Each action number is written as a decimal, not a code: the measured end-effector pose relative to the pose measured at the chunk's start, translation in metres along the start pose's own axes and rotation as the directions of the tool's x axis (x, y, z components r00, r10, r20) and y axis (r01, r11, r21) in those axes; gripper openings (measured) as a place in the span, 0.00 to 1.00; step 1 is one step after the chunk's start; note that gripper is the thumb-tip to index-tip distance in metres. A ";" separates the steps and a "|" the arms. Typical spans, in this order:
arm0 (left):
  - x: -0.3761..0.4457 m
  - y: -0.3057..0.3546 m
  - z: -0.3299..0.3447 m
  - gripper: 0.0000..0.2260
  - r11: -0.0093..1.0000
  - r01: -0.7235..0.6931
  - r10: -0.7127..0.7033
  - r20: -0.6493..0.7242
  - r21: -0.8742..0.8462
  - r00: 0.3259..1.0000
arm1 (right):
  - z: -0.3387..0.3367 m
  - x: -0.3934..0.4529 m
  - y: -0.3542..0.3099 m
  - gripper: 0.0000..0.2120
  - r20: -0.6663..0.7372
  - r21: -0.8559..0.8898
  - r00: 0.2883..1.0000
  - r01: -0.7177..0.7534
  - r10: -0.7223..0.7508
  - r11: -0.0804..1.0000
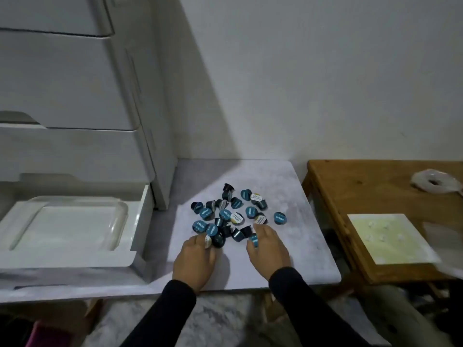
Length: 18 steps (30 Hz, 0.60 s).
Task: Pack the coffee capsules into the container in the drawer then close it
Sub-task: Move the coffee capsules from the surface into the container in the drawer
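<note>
Several dark coffee capsules (226, 214) with blue or cream lids lie scattered in a pile on the pale marble-look tabletop (288, 246). My left hand (194, 260) rests at the pile's near left edge, fingers closed around a cream-lidded capsule (208, 241). My right hand (268, 249) is at the near right edge, its fingers around a blue-lidded capsule (254, 240). To the left, the bottom drawer (140, 221) of a white cabinet is pulled out. Inside it sits a clear, empty plastic container (72, 226).
The white drawer cabinet (75, 83) rises at the left against a white wall. A wooden side table (363, 196) stands at the right with a pale square sheet (390, 239) and a crumpled plastic wrap (436, 184) on it.
</note>
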<state>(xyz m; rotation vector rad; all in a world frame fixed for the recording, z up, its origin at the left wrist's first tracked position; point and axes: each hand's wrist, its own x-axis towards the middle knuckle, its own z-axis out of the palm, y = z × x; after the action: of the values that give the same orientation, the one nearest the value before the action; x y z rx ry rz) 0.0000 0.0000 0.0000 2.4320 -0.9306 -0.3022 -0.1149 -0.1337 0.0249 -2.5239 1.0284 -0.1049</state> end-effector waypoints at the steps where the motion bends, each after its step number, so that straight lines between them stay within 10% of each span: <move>1: 0.002 -0.004 0.003 0.14 0.999 0.031 -0.031 0.001 -0.031 1.000 | 0.004 0.001 0.003 0.23 0.022 0.003 0.999 -0.023 0.023 1.000; 18: 0.031 -0.021 0.040 0.13 0.901 0.277 -0.296 -0.004 -0.334 0.955 | 0.037 0.043 0.040 0.14 0.086 0.202 0.984 -0.172 0.157 0.964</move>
<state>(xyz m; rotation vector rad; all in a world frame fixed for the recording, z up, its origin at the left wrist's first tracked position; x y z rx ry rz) 0.0200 -0.0227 -0.0455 2.2438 -0.4488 -0.4545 -0.1013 -0.1760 -0.0282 -2.2293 1.1322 -0.0725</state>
